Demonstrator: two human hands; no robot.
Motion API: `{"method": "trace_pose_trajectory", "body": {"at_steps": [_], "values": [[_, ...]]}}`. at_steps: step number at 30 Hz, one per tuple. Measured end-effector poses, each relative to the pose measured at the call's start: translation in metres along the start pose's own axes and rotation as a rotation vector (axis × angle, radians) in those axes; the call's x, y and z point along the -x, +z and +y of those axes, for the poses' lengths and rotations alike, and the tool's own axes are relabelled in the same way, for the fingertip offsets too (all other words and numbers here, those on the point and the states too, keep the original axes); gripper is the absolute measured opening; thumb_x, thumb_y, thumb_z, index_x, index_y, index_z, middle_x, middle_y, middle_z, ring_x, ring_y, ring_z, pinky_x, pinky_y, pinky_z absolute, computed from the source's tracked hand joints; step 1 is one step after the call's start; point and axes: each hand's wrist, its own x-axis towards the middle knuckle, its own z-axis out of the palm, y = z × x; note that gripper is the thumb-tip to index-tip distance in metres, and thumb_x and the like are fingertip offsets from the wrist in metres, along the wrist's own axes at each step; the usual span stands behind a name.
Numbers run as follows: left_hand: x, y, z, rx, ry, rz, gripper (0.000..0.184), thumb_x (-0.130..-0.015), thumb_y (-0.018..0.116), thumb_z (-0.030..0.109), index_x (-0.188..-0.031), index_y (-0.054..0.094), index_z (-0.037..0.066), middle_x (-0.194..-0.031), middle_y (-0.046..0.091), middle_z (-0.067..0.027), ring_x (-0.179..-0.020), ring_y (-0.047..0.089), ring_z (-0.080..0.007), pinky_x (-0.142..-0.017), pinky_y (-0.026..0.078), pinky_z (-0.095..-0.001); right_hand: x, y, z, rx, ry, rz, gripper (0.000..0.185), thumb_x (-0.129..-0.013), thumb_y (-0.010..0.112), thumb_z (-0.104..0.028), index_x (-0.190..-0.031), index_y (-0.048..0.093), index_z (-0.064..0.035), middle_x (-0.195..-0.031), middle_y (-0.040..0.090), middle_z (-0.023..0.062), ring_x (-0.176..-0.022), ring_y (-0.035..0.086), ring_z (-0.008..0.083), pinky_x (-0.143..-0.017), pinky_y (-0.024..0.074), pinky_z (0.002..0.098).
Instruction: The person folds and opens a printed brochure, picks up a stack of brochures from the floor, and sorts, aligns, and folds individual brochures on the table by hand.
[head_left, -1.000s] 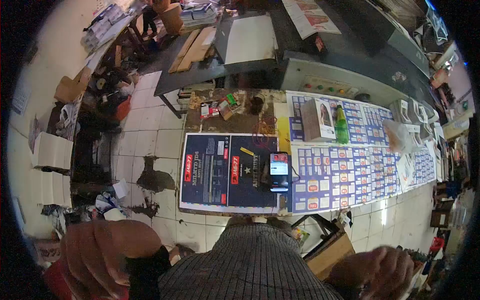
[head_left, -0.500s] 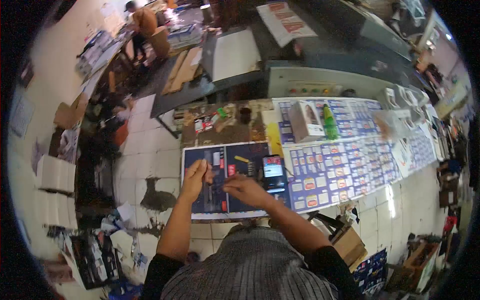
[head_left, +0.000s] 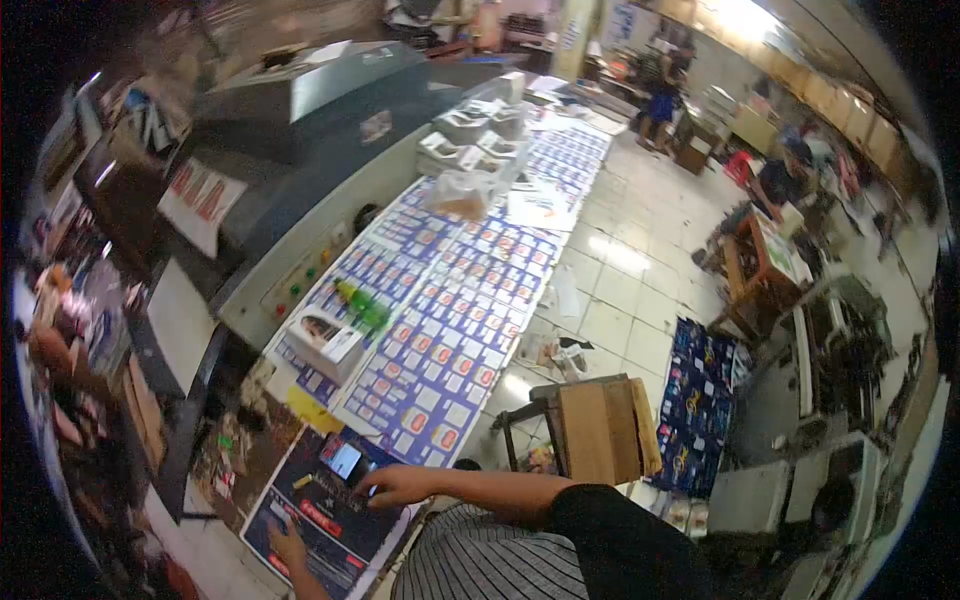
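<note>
A dark printed sheet (head_left: 318, 505) lies on the near end of the long table, with a lit phone (head_left: 343, 459) at its upper edge and a small yellow object (head_left: 303, 481) beside the phone. My right hand (head_left: 396, 485) is over the sheet just below the phone, its fingers partly spread with nothing visible in them. Lower on the same sheet is my left hand (head_left: 288, 543), fingers apart and holding nothing that shows. White boxes (head_left: 326, 343) and a green bottle (head_left: 362, 303) stand on the blue printed sheets (head_left: 430, 350).
Beyond the bottle are a plastic bag (head_left: 466, 193) and stacked cartons (head_left: 480, 140). A cardboard-topped stand (head_left: 598, 428) is right of the table. One person (head_left: 782, 182) sits at the right; another person (head_left: 668, 90) stands farther back. A dark machine (head_left: 300, 130) borders the table's left.
The view has swung to the right, bringing the far table end and two people into sight. My hands came over the dark sheet, then moved apart, the right nearer the phone.
</note>
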Motion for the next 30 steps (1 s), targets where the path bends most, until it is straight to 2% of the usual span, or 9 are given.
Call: {"method": "trace_pose_trajectory", "body": {"at_steps": [1,3,6,8,14,17,20,29,30], "values": [[-0.012,0.014,-0.004,-0.214,0.168,0.207,0.062,-0.096,0.059,0.037,-0.140,0.045,-0.004,-0.124,0.058,-0.0283,-0.111,0.056,-0.0435,-0.096,0.043,-0.0504,0.025,-0.018,0.001,-0.033,0.059,0.063,0.045,-0.096,0.060,-0.029,-0.131,0.055,-0.0014,-0.120,0.064,0.0181,-0.109,0.063,0.0295,-0.093,0.0495,0.0422],[0.007,-0.025,0.071,-0.156,0.098,0.053,0.074,-0.094,0.061,0.039,-0.146,0.035,-0.007,-0.132,0.052,-0.0304,-0.115,0.053,-0.0451,-0.099,0.043,-0.0524,0.069,-0.043,0.012,-0.044,0.160,0.247,0.049,-0.097,0.059,-0.033,-0.134,0.054,-0.0023,-0.124,0.064,0.0170,-0.111,0.062,0.0282,-0.096,0.0487,0.0408],[0.021,-0.008,0.050,-0.528,0.047,-0.034,0.066,-0.093,0.066,0.036,-0.142,0.042,-0.002,-0.136,0.051,-0.0255,-0.123,0.051,-0.0395,-0.105,0.041,-0.0485,0.132,-0.061,0.038,-0.058,0.271,0.529,0.052,-0.096,0.060,-0.037,-0.136,0.053,-0.0043,-0.126,0.061,0.0155,-0.115,0.059,0.0269,-0.098,0.0467,0.0392],[0.017,0.005,0.032,-0.752,0.285,0.473,0.051,-0.096,0.056,0.051,-0.116,0.067,0.005,-0.111,0.065,-0.0132,-0.094,0.063,-0.0321,-0.089,0.049,-0.0470,0.167,-0.067,0.048,-0.121,0.324,0.639,0.054,-0.097,0.060,-0.039,-0.139,0.051,-0.0056,-0.127,0.061,0.0145,-0.115,0.059,0.0259,-0.098,0.0468,0.0385],[-0.001,-0.019,0.044,-0.566,0.166,0.304,0.043,-0.098,0.055,0.042,-0.117,0.065,0.005,-0.120,0.060,-0.0152,-0.101,0.062,-0.0324,-0.086,0.050,-0.0466,0.232,-0.020,0.081,-0.327,0.497,1.107,0.046,-0.094,0.064,-0.033,-0.129,0.059,-0.0039,-0.116,0.065,0.0120,-0.107,0.061,0.0212,-0.092,0.0493,0.0348],[-0.027,-0.024,0.045,-0.459,0.150,0.299,0.039,-0.098,0.055,0.037,-0.118,0.064,0.004,-0.125,0.057,-0.0163,-0.104,0.061,-0.0325,-0.084,0.051,-0.0464,0.244,0.026,0.100,-0.270,0.551,1.254,0.042,-0.093,0.064,-0.031,-0.124,0.062,-0.0024,-0.113,0.067,0.0147,-0.104,0.063,0.0241,-0.090,0.0500,0.0359],[-0.058,-0.028,0.037,-0.308,0.123,0.283,0.035,-0.099,0.054,0.032,-0.118,0.063,0.004,-0.129,0.055,-0.0173,-0.107,0.061,-0.0326,-0.083,0.052,-0.0462,0.272,0.087,0.113,-0.150,0.872,1.216,0.045,-0.092,0.063,-0.035,-0.120,0.063,-0.0007,-0.111,0.068,0.0187,-0.103,0.065,0.0302,-0.091,0.0498,0.0382],[-0.156,-0.056,0.015,0.367,-0.078,0.196,0.026,-0.100,0.053,0.019,-0.120,0.061,0.003,-0.142,0.048,-0.0199,-0.116,0.059,-0.0330,-0.078,0.053,-0.0458,0.328,0.330,0.057,-0.567,1.226,1.176,0.054,-0.091,0.062,-0.045,-0.120,0.064,0.0012,-0.109,0.068,0.0175,-0.094,0.065,0.0257,-0.085,0.0508,0.0379],[-0.153,-0.047,0.021,0.066,0.349,0.273,0.044,-0.098,0.057,0.025,-0.134,0.047,0.001,-0.141,0.047,-0.0229,-0.119,0.055,-0.0374,-0.091,0.047,-0.0487,0.341,0.382,0.079,-0.565,1.219,1.196,0.056,-0.092,0.061,-0.047,-0.123,0.064,-0.0005,-0.110,0.068,0.0176,-0.092,0.063,0.0246,-0.082,0.0503,0.0376]]}}
